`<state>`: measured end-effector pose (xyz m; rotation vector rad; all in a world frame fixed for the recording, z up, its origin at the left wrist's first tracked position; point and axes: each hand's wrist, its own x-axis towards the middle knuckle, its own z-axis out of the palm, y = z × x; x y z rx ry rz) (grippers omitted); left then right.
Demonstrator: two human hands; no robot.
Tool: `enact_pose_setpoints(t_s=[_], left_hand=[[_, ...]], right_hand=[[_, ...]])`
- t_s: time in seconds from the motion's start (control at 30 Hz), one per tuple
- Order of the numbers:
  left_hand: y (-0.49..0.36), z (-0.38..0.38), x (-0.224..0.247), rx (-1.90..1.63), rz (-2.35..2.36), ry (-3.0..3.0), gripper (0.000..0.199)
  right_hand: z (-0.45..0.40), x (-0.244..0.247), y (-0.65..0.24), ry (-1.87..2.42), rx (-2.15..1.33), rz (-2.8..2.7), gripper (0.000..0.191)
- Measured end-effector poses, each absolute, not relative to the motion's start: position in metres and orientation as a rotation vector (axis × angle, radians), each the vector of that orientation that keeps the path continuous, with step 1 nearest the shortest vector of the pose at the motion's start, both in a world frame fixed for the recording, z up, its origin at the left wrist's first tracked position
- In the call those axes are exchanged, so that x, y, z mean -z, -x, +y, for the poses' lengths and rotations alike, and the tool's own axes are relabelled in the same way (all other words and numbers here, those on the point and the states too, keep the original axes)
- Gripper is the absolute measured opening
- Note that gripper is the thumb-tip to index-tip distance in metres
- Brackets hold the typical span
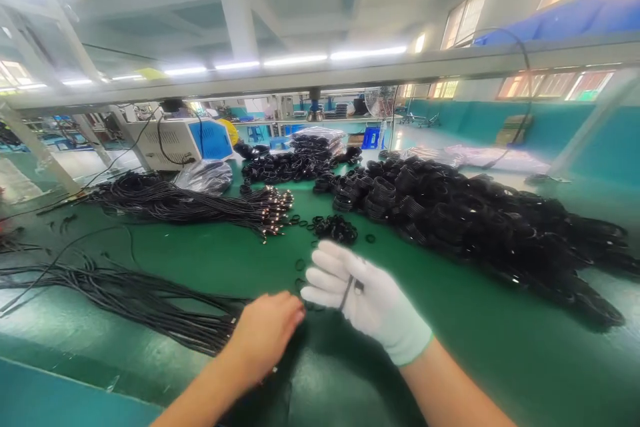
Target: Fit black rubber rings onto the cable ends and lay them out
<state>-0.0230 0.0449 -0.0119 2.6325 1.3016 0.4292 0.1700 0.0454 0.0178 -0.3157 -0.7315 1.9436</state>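
My bare left hand (265, 337) is low in the middle, back toward me, its fingers curled down and inward. Whatever they hold, if anything, is hidden. To its right, my right hand (367, 303) wears a white glove with a pale green cuff, the palm turned up and the fingers stretched leftward. Across that palm lies a thin black cable end (346, 293) with a small shiny tip. Just beyond the gloved fingertips are a little heap of small black rings (337, 229) and a few loose rings.
Black cables with metal ends (200, 203) lie in a bundle at left, and more black cables (165, 310) lie nearer. Coiled cables (465, 220) form a long pile at right, another pile (285, 165) behind. A white-and-blue machine (175, 143) stands back left. A frame beam (280, 80) crosses overhead.
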Motion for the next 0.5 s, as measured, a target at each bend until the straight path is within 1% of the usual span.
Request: enact_pose_setpoints(t_s=[0.07, 0.1, 0.2, 0.3, 0.4, 0.5], left_hand=[[0.017, 0.023, 0.002, -0.313, 1.223, -2.838, 0.021], [0.014, 0.017, -0.008, -0.331, 1.183, -2.919, 0.021], [0.012, 0.022, -0.046, -0.443, 1.123, -3.043, 0.023], [0.019, 0.045, -0.072, -0.436, 1.0, -2.954, 0.028], [0.023, 0.061, -0.069, -0.491, 0.89, -2.596, 0.023], [0.025, 0.067, -0.043, -0.577, 0.853, -2.243, 0.021]], right_hand=[[0.046, -0.011, -0.166, 0.353, -1.919, -0.752, 0.026], [0.044, -0.007, -0.163, 0.352, -1.947, -0.782, 0.027], [0.036, 0.009, -0.153, 0.264, -2.164, -0.902, 0.031], [0.026, 0.016, -0.147, 0.165, -2.4, -0.932, 0.041], [0.019, 0.011, -0.143, 0.134, -2.529, -0.84, 0.052], [0.016, 0.003, -0.141, 0.061, -2.496, -0.779, 0.053]])
